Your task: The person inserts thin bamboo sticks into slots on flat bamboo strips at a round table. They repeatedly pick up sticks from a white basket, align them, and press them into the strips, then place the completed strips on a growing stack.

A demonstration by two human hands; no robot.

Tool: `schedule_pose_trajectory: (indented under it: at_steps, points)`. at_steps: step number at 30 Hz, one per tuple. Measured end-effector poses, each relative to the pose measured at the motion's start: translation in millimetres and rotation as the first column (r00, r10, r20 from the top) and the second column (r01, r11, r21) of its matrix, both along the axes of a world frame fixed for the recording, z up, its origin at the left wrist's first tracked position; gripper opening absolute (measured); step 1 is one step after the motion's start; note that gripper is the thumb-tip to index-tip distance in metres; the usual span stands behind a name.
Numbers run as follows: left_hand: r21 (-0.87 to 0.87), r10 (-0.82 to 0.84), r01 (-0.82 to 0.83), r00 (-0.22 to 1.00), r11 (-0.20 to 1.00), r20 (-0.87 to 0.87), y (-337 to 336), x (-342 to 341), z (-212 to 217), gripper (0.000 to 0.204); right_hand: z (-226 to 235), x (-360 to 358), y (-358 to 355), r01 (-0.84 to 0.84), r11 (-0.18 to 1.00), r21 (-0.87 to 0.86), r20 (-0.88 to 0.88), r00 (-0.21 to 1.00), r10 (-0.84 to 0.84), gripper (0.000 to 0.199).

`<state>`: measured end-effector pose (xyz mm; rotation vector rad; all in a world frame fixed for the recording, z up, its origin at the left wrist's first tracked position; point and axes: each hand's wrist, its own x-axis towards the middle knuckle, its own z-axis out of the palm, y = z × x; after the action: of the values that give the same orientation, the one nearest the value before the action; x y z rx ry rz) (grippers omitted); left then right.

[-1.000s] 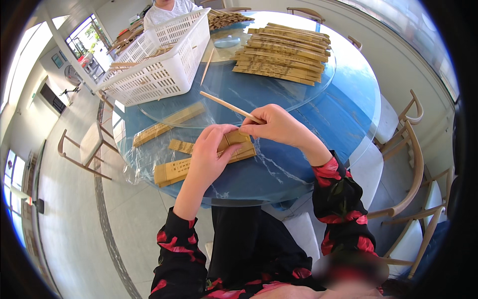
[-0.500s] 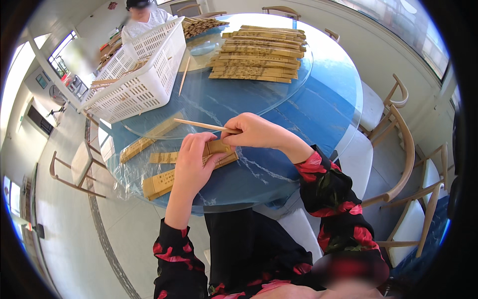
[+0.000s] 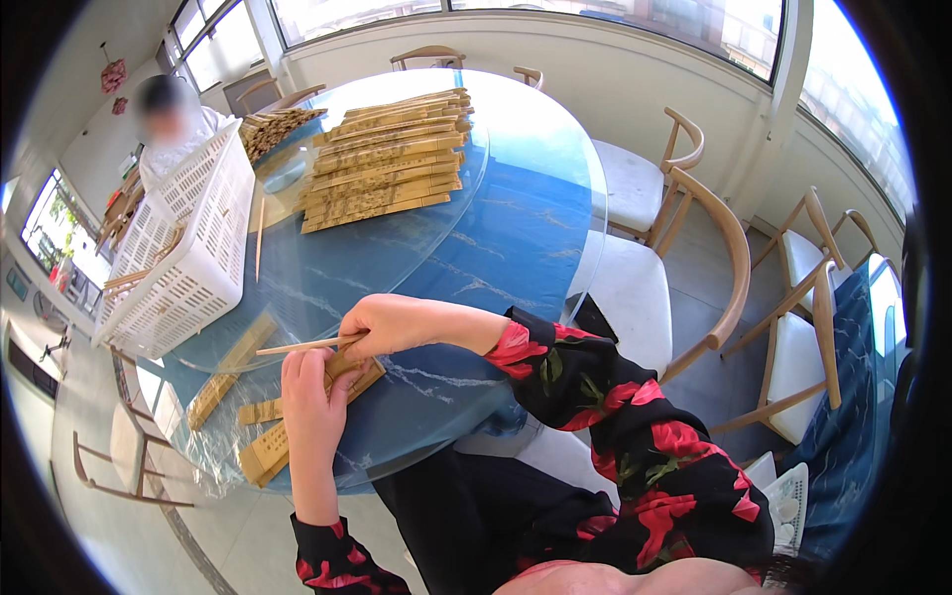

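Observation:
Pale wooden chopsticks (image 3: pixel 297 346) are pinched in my right hand (image 3: pixel 397 322), pointing left above my other hand. The fingers and thumb of my left hand (image 3: pixel 313 407) close on a yellow-brown printed paper sleeve (image 3: pixel 260 412), whose end sticks out to the left. My right fingertips meet the sleeve's right end; whether the chopsticks are inside it is hidden. Under my left hand lies a small stack of similar sleeves (image 3: pixel 264 452). Further left, a bundle of sleeves (image 3: pixel 233 372) rests by clear plastic film.
A white slatted basket (image 3: pixel 203 248) holding chopsticks stands at the left of the round blue glass-topped table (image 3: pixel 526 208). Filled-looking sleeves (image 3: pixel 387 159) lie in rows behind. One loose chopstick (image 3: pixel 260 238) lies beside the basket. A person (image 3: pixel 183 129) is beyond; chairs (image 3: pixel 635 288) stand right.
My view has swung right, so the table and basket sit further left in the picture. Both hands keep their grips, the right one drawn slightly closer to the left.

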<state>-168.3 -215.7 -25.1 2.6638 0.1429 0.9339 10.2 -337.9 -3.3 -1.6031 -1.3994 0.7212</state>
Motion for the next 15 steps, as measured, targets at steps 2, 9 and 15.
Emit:
schedule_pose_trajectory:
  at_steps: [2, 9, 15]
  points:
    - [-0.013, 0.004, -0.004, 1.0, 1.0, -0.009, -0.3, -0.3, -0.5, 0.029, 4.6, -2.9, 0.0, -0.026, 0.997, -0.075, 0.01, 1.0, 0.027, 0.02]
    - [0.09, -0.007, 0.008, 1.0, 0.996, -0.016, -2.5, 1.8, 1.7, 0.026, -5.0, -6.7, 4.7, 0.083, 0.997, -0.001, 0.152, 0.985, -0.082, 0.023]
    - [0.135, 0.06, -0.069, 0.996, 0.989, 0.07, 0.8, -6.9, 3.5, 0.025, -4.8, -12.4, 13.6, 0.092, 0.993, 0.069, 0.198, 0.975, -0.104, 0.025]
